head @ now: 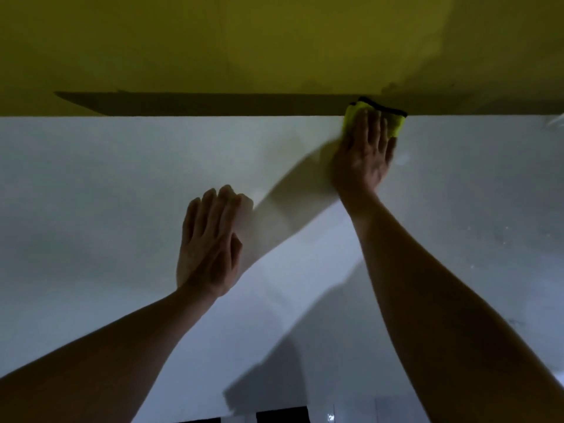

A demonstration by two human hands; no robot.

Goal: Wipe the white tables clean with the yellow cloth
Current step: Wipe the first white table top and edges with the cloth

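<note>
Smooth white table: right hand flattens yellow cloth (black-edged).

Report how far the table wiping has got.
Done: nothing provable; the white table shows no clear wiped track. In hand: the right hand presses the yellow cloth flat at the far edge by the yellow wall; the left hand rests flat mid-table. Left: specks at the right side remain.

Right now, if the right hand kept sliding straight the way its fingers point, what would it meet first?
The right hand, pressing flat on the yellow cloth, is already at the far edge of the white table. Next comes the yellow wall, probably just beyond; depth is unclear.
</note>
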